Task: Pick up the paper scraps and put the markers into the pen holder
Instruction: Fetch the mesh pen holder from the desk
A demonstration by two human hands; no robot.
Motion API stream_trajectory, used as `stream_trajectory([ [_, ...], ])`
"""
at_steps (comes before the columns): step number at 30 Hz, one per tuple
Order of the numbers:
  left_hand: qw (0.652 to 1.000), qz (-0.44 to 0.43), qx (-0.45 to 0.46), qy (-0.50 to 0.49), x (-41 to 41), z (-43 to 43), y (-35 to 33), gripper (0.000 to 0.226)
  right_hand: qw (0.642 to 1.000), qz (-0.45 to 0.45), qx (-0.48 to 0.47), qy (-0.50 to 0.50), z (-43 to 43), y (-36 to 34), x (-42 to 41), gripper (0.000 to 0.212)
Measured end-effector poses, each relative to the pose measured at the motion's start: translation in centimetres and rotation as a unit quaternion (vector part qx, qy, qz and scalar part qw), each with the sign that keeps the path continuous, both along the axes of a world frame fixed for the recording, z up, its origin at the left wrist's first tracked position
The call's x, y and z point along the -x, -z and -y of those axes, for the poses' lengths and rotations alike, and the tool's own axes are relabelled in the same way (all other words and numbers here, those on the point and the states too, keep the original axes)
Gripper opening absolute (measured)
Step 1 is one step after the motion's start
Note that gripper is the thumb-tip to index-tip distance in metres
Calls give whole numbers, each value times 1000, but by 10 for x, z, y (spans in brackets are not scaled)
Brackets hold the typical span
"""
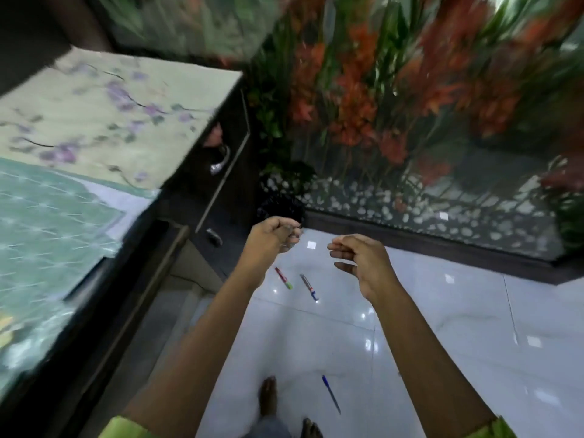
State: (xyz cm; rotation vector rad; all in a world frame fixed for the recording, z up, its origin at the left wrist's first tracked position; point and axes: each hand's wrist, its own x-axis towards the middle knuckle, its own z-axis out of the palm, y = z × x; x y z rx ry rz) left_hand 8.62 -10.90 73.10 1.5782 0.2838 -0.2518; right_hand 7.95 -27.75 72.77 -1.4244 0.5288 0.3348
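A: What is being shown, from the largest thing down?

B: A glossy white tiled floor (pixel 442 327) is being viewed from above. A glass panel with orange flowers and white pebbles (pixel 395 121) is running along its far edge, and a dark cabinet (pixel 221 172) with a floral-covered top (pixel 110 115) is standing along its left edge.

A: And the hands?

B: Both arms are being held out over the floor. The left hand (pixel 271 237) is being kept curled, its fingers drawn together around something small and pale; what it is cannot be told through the blur. The right hand (pixel 360 260) is being held just beside it, fingers loosely bent and slightly apart, nothing being gripped.

A: Where are the markers lying?

B: A red marker with a green cap (pixel 283 278) and a grey marker with a blue cap (pixel 309 287) are lying side by side on the floor, beneath and between the hands, toward the far left corner. A blue pen (pixel 331 394) is lying apart from them, toward the near edge, beside bare feet (pixel 268 396). One small white paper scrap (pixel 311 245) is lying on the tile between the two hands.
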Motion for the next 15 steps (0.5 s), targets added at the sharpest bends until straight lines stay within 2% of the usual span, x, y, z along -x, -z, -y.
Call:
stream_trajectory([
  [5, 998, 42, -21, -32, 18, -66, -81, 17, 997, 43, -18, -58, -69, -81, 1, 16],
  [11, 991, 74, -4, -113, 33, -170, -135, 19, 991, 82, -18, -108, -172, -128, -12, 17],
  [15, 978, 89, -13, -187, 53, -262, -158, 16, 981, 94, -17, -167, -270, -151, -16, 17],
])
